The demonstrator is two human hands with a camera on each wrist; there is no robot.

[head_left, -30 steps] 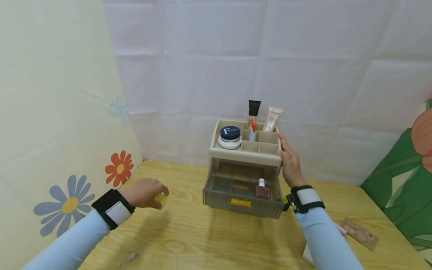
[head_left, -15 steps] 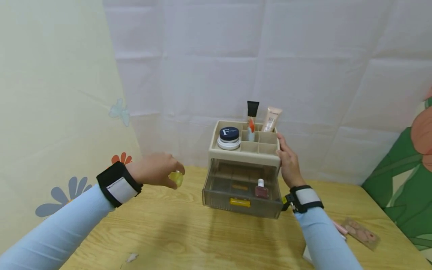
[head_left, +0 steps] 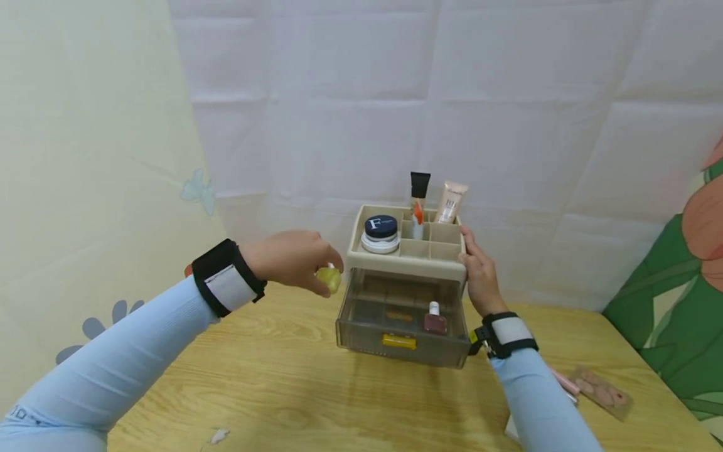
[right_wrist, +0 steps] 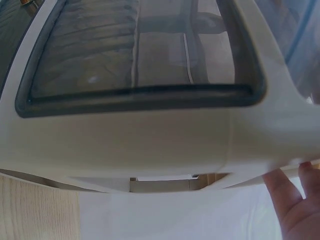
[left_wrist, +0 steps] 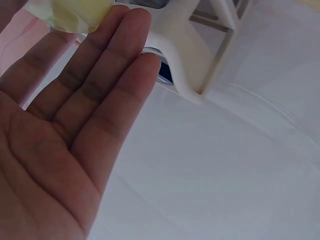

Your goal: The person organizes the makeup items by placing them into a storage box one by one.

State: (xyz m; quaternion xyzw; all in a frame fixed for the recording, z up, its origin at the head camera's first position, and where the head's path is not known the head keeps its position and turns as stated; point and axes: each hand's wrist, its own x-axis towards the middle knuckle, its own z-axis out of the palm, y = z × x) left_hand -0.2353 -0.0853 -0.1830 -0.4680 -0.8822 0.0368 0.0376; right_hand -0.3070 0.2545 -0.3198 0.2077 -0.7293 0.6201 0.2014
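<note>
In the head view my left hand [head_left: 296, 260] pinches a small translucent yellow bottle [head_left: 329, 279] between thumb and fingertips, just left of the cosmetics organizer [head_left: 407, 267]. The left wrist view shows the yellow bottle [left_wrist: 75, 12] cut off by the top edge, with the other fingers nearly straight. My right hand [head_left: 482, 279] rests with extended fingers against the organizer's right side, near its top rim. The smoky clear drawer [head_left: 361, 336] is pulled out and has a yellow handle [head_left: 399, 341]. Inside stands a dark red nail polish bottle [head_left: 435, 320] with a white cap.
On the organizer's top are a dark-lidded jar [head_left: 381, 227], a black-capped tube [head_left: 420, 185] and a pale pink tube [head_left: 450, 202]. A flat pinkish palette [head_left: 603, 392] and a pink stick [head_left: 565, 381] lie at the table's right. White cloth [head_left: 316, 125] hangs behind.
My left hand has moved right and upward with the yellow bottle, from over the table's left part to beside the organizer. My right hand stays at the organizer's side.
</note>
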